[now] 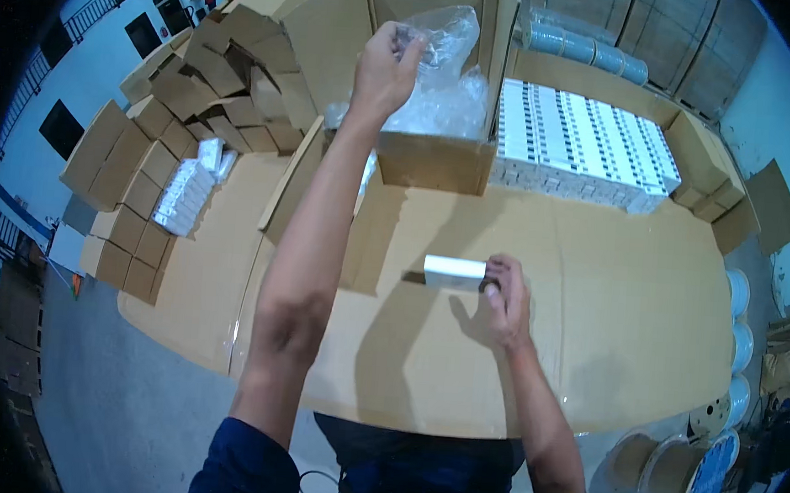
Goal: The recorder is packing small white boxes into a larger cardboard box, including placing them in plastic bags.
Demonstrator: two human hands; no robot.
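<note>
A cardboard-covered tabletop (646, 319) carries an open carton (433, 158) with a clear plastic liner, a small white box (454, 272), rows of white boxes (585, 150) and folded cartons (132, 201).

bare forearms, no gloves; short dark navy sleeves (246, 474); striped red-blue hem at waist.

Bare table top (648, 292) lies open right of the small white box (455, 272); the open carton (438, 153) blocks beyond.

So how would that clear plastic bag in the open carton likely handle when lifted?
The bag is probably floppy: it crumples where the left hand pinches it. It looks thin and see-through, so likely very light. Its glossy film may be slippery.
</note>
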